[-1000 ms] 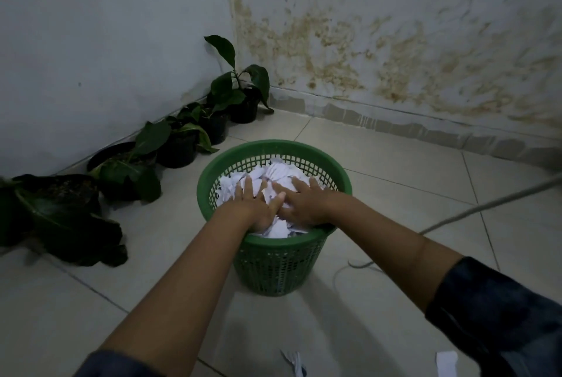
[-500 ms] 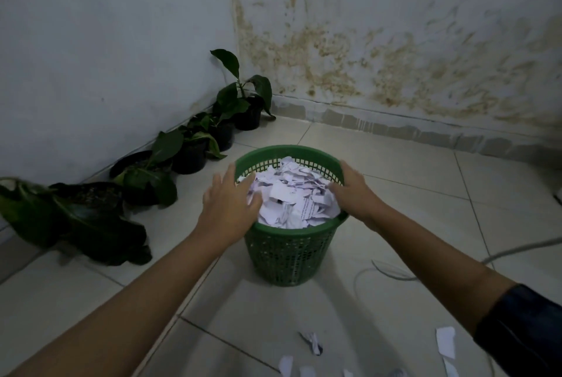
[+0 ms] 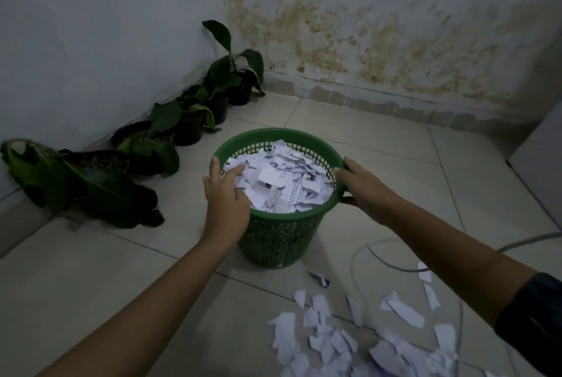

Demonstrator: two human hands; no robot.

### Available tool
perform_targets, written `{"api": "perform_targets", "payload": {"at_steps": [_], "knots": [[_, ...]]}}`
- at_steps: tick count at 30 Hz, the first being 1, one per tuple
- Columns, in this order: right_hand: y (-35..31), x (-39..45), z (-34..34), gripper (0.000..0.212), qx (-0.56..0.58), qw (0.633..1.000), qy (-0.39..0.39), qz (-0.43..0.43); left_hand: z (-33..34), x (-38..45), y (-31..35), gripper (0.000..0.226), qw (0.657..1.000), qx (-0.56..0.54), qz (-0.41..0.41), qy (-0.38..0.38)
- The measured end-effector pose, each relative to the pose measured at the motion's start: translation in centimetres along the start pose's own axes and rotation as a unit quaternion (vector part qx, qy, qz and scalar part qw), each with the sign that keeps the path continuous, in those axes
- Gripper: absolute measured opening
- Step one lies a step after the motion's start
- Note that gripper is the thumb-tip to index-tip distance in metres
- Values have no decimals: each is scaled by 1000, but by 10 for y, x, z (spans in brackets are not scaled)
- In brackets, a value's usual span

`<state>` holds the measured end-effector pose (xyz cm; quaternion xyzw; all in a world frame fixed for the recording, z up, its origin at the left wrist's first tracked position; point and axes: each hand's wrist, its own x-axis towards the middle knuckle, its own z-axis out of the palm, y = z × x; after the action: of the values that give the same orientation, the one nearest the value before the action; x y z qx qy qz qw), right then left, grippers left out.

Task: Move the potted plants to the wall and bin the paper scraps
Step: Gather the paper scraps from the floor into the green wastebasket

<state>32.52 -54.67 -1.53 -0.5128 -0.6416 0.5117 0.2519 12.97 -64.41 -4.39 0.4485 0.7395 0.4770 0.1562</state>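
A green mesh bin (image 3: pixel 282 236) stands on the tiled floor, heaped to the rim with white paper scraps (image 3: pixel 279 182). My left hand (image 3: pixel 225 197) rests against the bin's near left rim, fingers spread over the edge of the paper. My right hand (image 3: pixel 362 185) grips the right rim, thumb outside below it. More paper scraps (image 3: pixel 349 337) lie loose on the floor in front of the bin. Several potted plants (image 3: pixel 188 121) in black pots stand in a row along the left wall, the nearest one (image 3: pixel 82 176) with big drooping leaves.
A stained wall (image 3: pixel 395 36) closes the back, meeting the left wall in the corner behind the plants. A pale cable (image 3: pixel 383 261) curls on the floor right of the bin. A white cabinet edge (image 3: pixel 541 157) shows at far right.
My hands lifted off the paper heap, where they were pressing down, and moved apart to the bin's rim. The view pulled back, showing the loose scraps on the floor.
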Motion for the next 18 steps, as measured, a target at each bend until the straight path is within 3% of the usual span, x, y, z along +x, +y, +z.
{"api": "perform_targets", "payload": {"at_steps": [4,8,13,16,18], "knots": [[4,-33,-2,66,-76,995,2,62,6,-14,3,53,999,-33,-10,41],[-6,-56,-30,68,-210,966,-116,100,9,-18,-3,53,998,7,-8,64],[-9,-62,-56,66,-258,944,-165,120,13,-16,3,55,995,50,-17,81],[8,-65,-63,63,-359,892,-234,145,15,-18,5,57,988,93,8,121],[27,-71,-68,62,-459,844,-244,134,16,-23,7,50,981,107,87,135]]}}
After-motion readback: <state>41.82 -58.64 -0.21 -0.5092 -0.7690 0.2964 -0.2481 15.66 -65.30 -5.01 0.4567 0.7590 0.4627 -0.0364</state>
